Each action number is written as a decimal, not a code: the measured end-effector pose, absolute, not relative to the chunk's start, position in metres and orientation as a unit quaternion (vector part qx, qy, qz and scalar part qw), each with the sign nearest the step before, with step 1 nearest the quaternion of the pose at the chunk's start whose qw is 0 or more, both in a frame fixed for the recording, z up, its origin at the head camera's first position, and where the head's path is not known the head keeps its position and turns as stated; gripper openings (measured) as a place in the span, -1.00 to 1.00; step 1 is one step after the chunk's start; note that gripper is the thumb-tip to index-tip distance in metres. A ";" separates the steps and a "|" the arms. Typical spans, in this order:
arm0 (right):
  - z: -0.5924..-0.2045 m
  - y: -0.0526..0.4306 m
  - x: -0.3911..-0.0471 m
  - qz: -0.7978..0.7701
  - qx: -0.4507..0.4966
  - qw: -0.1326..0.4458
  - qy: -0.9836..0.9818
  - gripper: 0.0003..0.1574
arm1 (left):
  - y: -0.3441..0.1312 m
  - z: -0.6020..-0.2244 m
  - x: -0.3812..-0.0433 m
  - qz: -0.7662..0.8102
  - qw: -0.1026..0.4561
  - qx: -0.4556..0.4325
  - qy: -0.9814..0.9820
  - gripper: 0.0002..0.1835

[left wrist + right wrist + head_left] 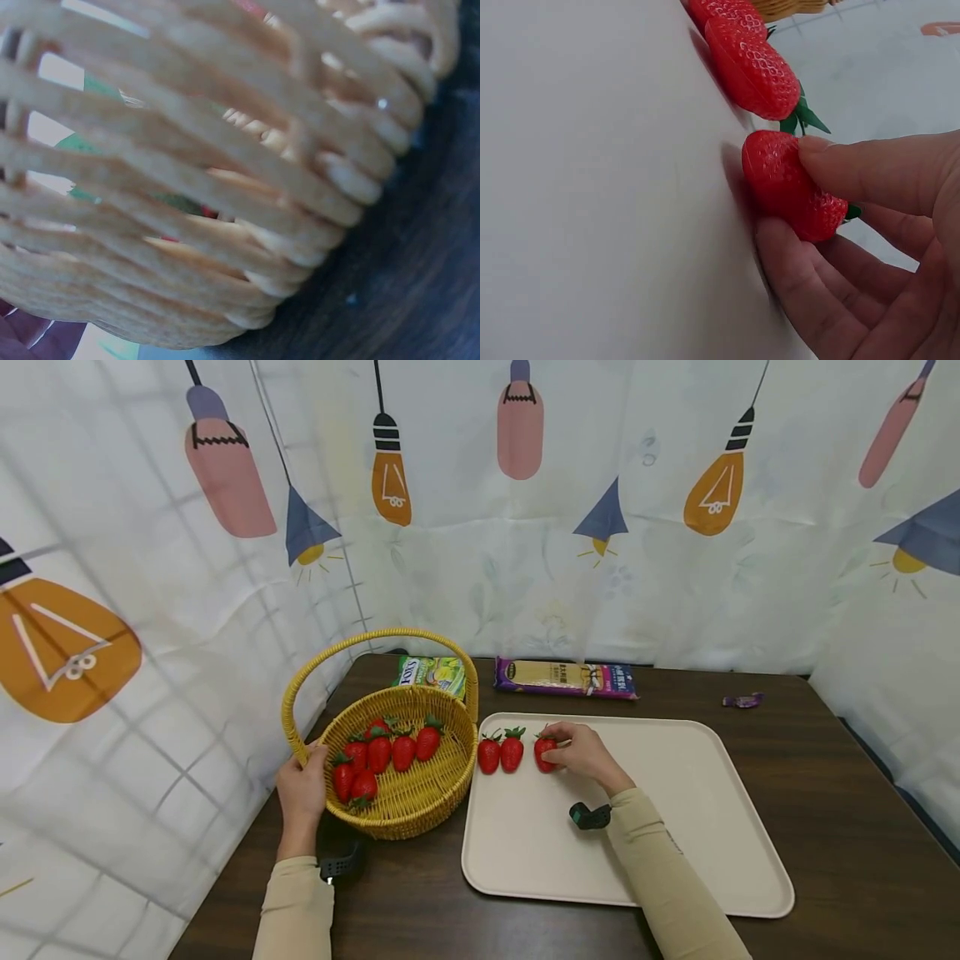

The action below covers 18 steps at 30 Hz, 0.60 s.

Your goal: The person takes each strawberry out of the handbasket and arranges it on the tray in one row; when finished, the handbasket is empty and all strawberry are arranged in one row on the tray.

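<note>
right hand [581, 752]: thumb one side, fingers the other, pinching a strawberry [545, 756].
pinched strawberry: at the tray [705, 827], near its far edge, toward the far left corner.
left hand [302, 793]: grips the basket [405, 827] where handle meets rim, left side.
two strawberries [512, 752]: on the tray at its far left corner, leaves toward the far edge, just left of the pinched one.
basket: on the tabletop [420, 893], left of the tray's left edge; red strawberries [378, 754] bunched inside toward its left.
tabletop far edge: green packet [435, 672] behind basket, purple packet [566, 678] behind tray; small purple wrapper [742, 701] near far right corner.
roll risk: rounded, smooth-looking fruit; uneven release could spin it into its neighbour, i'd guess.
tip risk: a hard pull on the handle could tilt the basket and shift the load.
hidden: left fingertips, mostly behind the rim; left wrist view is blurred weave. can't tell whether the pinched fruit touches the tray.
</note>
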State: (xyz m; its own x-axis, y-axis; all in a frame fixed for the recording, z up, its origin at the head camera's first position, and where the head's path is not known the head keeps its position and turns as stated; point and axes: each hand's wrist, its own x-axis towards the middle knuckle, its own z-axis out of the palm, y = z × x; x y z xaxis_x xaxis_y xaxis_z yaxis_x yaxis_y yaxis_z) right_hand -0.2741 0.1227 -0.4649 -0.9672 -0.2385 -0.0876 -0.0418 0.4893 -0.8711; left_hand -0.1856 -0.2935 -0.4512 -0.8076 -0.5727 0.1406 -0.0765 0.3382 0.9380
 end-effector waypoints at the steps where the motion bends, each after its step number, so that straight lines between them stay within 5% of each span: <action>1: -0.465 0.123 -0.274 -0.502 -0.081 0.102 0.855 -0.58 | -0.293 -0.451 -0.185 -0.536 0.231 0.206 -0.785 -0.48; 18: -0.467 0.123 -0.275 -0.532 -0.088 0.143 0.830 -0.56 | -0.294 -0.452 -0.186 -0.527 0.238 0.204 -0.790 -0.49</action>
